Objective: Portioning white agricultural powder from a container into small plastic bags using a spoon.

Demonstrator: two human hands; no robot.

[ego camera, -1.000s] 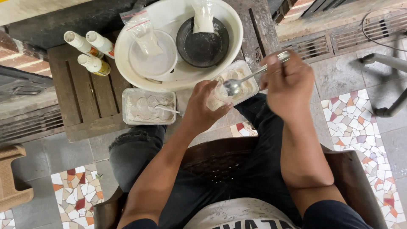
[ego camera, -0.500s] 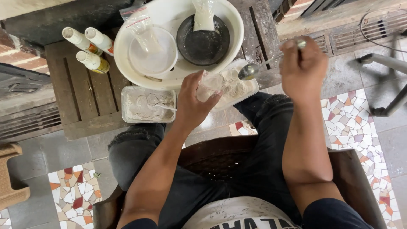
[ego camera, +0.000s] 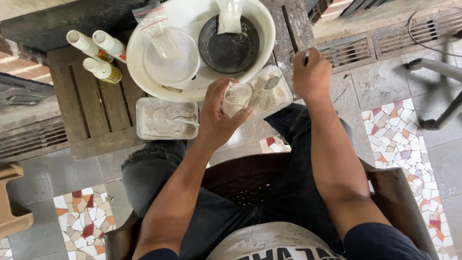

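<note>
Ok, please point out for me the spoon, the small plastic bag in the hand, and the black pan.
spoon point(ego camera: 272, 82), head view, on its bowl above the powder.
small plastic bag point(ego camera: 236, 99), head view, on its powder-filled front.
black pan point(ego camera: 226, 48), head view, on its bare inner bottom.

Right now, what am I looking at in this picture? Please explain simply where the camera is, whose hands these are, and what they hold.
The camera sits on a seated person's head and looks down, so both arms are that person's own. The left hand holds a small clear bag with pale powder inside. The right hand holds a spoon over a rectangular tray of powder. On the wooden bench stand a second powder tray, three small bottles and a big white basin containing a white bowl and a dark bowl.
</note>
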